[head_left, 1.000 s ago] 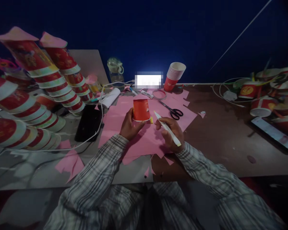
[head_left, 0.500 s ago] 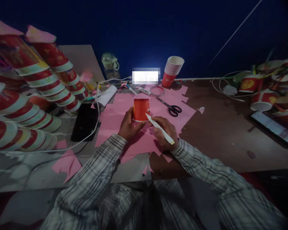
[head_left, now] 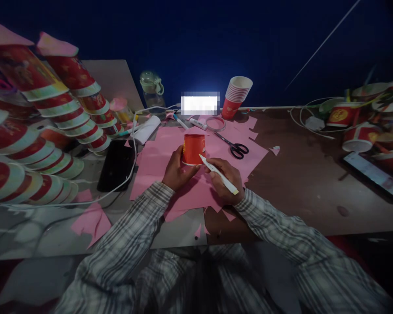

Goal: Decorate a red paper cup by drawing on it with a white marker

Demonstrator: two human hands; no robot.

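Note:
A red paper cup [head_left: 194,148], upside down with its rim at the bottom, is gripped by my left hand [head_left: 177,171] from its left side and below. Yellow marks show on the cup's left edge, pale ones on its right. Between the closed fingers of my right hand [head_left: 227,179] lies a white marker pen [head_left: 220,175] with a yellow end. Its tip is at the cup's lower right side; I cannot tell whether it touches. Under both hands spread sheets of pink paper [head_left: 150,161]. Black-handled scissors [head_left: 238,150] lie on the paper to the right.
Towers of stacked red cups [head_left: 63,113] crowd the left, near a black phone [head_left: 116,165] crossed by a white cable. Behind stand a bottle [head_left: 152,89] and a stack of cups [head_left: 236,98]. At right are more cups [head_left: 342,114] and another phone [head_left: 376,174].
The cup has turned slightly in my left hand, so yellow marks now show at its left edge. The marker stays at its lower right side.

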